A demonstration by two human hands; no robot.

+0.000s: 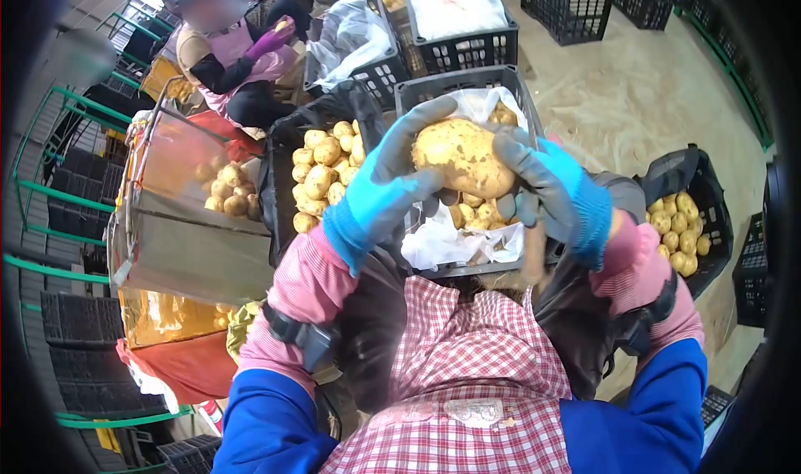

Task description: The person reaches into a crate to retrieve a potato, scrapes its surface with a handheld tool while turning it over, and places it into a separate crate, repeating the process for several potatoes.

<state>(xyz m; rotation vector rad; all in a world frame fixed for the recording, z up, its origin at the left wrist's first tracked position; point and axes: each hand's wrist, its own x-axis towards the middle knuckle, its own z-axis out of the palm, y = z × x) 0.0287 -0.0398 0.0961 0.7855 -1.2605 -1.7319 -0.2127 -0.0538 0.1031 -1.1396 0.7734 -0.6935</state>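
Note:
Between my two gloved hands is a large potato [464, 158] with brown patches, held up above a black crate [409, 98] lined with white sheeting. My left hand [388, 173], in a blue and grey glove, grips the potato's left side, fingers over the top and thumb below. At its right end my right hand [555, 182], gloved alike, has its fingers wrapped round it. Smaller potatoes [480, 211] lie in the crate beneath, partly hidden by my hands and the big potato.
Left of the lined crate, a dark-lined crate holds potatoes [319, 182]; beyond it is a metal-framed bin [196, 253]. Another potato crate [713, 215] stands at right. A seated person [225, 65] with purple gloves is at upper left. Crates [467, 52] stand ahead.

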